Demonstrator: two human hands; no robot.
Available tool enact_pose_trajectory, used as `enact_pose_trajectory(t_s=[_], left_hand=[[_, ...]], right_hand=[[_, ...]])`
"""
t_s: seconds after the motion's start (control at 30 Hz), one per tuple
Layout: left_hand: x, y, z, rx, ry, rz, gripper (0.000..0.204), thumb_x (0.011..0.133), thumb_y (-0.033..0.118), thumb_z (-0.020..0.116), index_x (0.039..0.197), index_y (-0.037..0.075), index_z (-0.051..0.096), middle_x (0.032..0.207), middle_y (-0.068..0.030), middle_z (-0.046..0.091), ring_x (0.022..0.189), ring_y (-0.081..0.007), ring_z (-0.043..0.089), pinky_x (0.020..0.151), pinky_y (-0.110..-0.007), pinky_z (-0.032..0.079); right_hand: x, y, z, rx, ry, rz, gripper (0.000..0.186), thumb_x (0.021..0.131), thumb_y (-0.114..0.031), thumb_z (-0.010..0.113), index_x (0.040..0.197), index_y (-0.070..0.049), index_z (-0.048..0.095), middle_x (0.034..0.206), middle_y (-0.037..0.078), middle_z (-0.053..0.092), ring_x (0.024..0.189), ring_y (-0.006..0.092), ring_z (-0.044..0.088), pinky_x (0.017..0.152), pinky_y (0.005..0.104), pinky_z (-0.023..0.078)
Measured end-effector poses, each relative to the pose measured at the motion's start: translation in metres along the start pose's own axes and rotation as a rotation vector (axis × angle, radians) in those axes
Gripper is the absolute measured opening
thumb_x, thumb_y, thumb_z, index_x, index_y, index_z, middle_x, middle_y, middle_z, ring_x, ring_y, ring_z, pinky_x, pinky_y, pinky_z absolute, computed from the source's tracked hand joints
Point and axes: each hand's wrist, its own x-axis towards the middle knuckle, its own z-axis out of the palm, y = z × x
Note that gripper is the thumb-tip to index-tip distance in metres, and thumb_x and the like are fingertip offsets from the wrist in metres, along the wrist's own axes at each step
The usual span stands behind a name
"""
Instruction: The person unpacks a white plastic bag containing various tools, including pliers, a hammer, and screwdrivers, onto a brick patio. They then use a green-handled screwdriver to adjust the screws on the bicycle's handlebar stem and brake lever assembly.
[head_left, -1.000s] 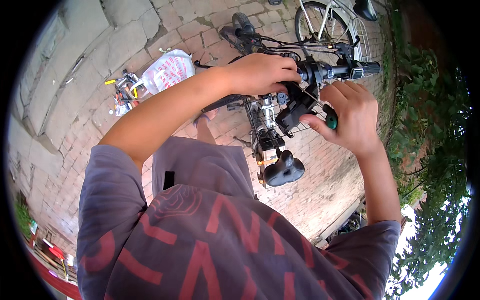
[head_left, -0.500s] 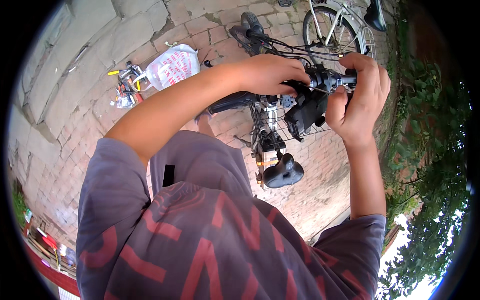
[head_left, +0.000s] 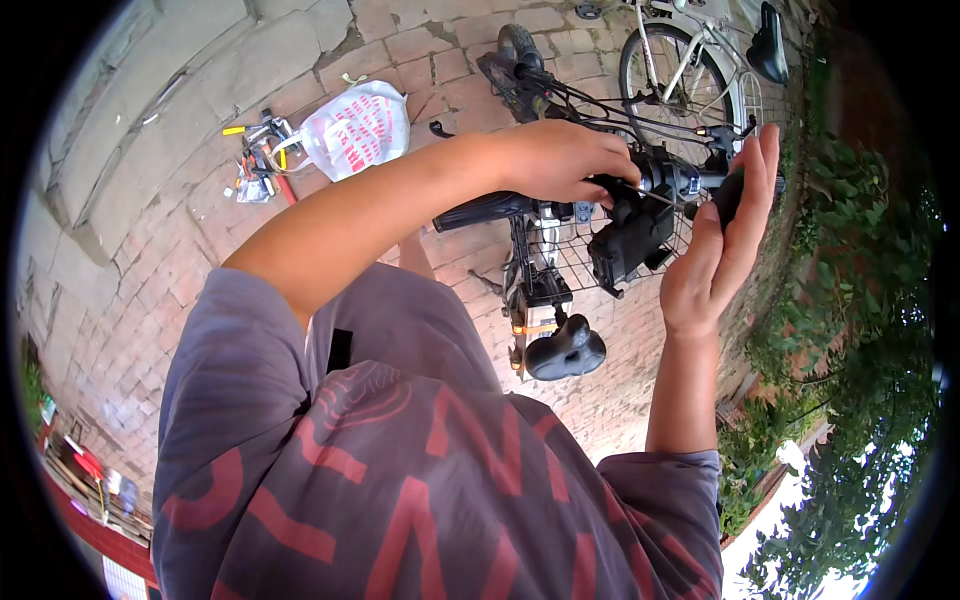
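A black phone holder [head_left: 630, 245] sits at the handlebar of an electric bike or bicycle, whose black saddle [head_left: 566, 350] shows below it. My left hand [head_left: 570, 165] reaches across from the left, its bent fingers gripping the holder's upper left edge; the fingertips are partly hidden. To the right, my right hand [head_left: 715, 250] holds a screwdriver [head_left: 733, 197] by its dark handle, between the thumb and nearly straight fingers. The thin metal shaft runs left to the top of the holder, close to the left fingertips. Where its tip meets the holder cannot be made out.
A white bicycle [head_left: 690, 75] stands beyond the handlebar. On the brick paving [head_left: 150, 270] at left lie a white plastic bag with red print [head_left: 360, 128] and several loose tools [head_left: 260, 155]. Leafy bushes [head_left: 850, 270] line the right side.
My right hand's curled fingers have straightened along the screwdriver handle, which now shows. My left hand stays at the holder; the bike and both hands appear slightly farther right and lower.
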Motion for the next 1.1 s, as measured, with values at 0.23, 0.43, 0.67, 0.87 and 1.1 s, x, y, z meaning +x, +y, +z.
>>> enact_pose_trajectory(t_s=[0.23, 0.43, 0.67, 0.87, 1.1], left_hand=[[0.002, 0.0, 0.002, -0.041, -0.073, -0.041, 0.037, 0.085, 0.015, 0.064, 0.121, 0.009, 0.057, 0.123, -0.0068, 0.055, 0.108, -0.0288, 0.058, 0.087, -0.04, 0.049], [-0.002, -0.004, 0.006, -0.029, 0.015, 0.005, 0.039, 0.084, 0.025, 0.067, 0.119, 0.009, 0.061, 0.11, -0.0074, 0.061, 0.102, -0.0291, 0.06, 0.083, -0.039, 0.049], [0.0, -0.002, 0.002, -0.057, -0.056, -0.047, 0.038, 0.084, 0.016, 0.064, 0.121, 0.009, 0.059, 0.121, -0.0078, 0.057, 0.107, -0.0291, 0.058, 0.087, -0.04, 0.049], [0.001, -0.007, 0.006, -0.063, 0.016, -0.014, 0.038, 0.083, 0.025, 0.068, 0.119, 0.013, 0.062, 0.11, -0.0069, 0.061, 0.105, -0.0281, 0.058, 0.085, -0.038, 0.048], [0.007, -0.009, -0.004, -0.075, -0.065, 0.012, 0.034, 0.084, 0.013, 0.065, 0.118, 0.008, 0.061, 0.113, -0.0094, 0.06, 0.107, -0.03, 0.057, 0.088, -0.04, 0.048]], right_hand=[[-0.015, -0.017, -0.02, -0.004, -0.243, 0.196, 0.047, 0.091, 0.006, 0.038, 0.138, 0.005, 0.041, 0.139, 0.021, 0.046, 0.126, 0.0323, 0.049, 0.102, 0.0414, 0.04], [0.009, -0.022, -0.039, -0.327, -0.429, -0.094, 0.044, 0.072, 0.011, 0.046, 0.111, -0.001, 0.063, 0.128, 0.016, 0.056, 0.121, 0.0377, 0.05, 0.1, 0.0444, 0.04], [0.002, -0.022, -0.036, -0.165, -0.396, -0.079, 0.033, 0.093, -0.004, 0.038, 0.112, 0.007, 0.063, 0.142, 0.028, 0.041, 0.136, 0.041, 0.035, 0.109, 0.047, 0.029], [-0.021, -0.014, -0.024, 0.167, -0.207, 0.158, 0.052, 0.09, 0.007, 0.043, 0.141, 0.004, 0.038, 0.149, 0.029, 0.027, 0.13, 0.0398, 0.044, 0.106, 0.0417, 0.037], [-0.012, -0.03, -0.047, -0.275, -0.475, 0.171, 0.037, 0.083, 0.007, 0.054, 0.119, 0.0, 0.058, 0.13, 0.019, 0.054, 0.117, 0.0405, 0.052, 0.098, 0.0428, 0.042]])
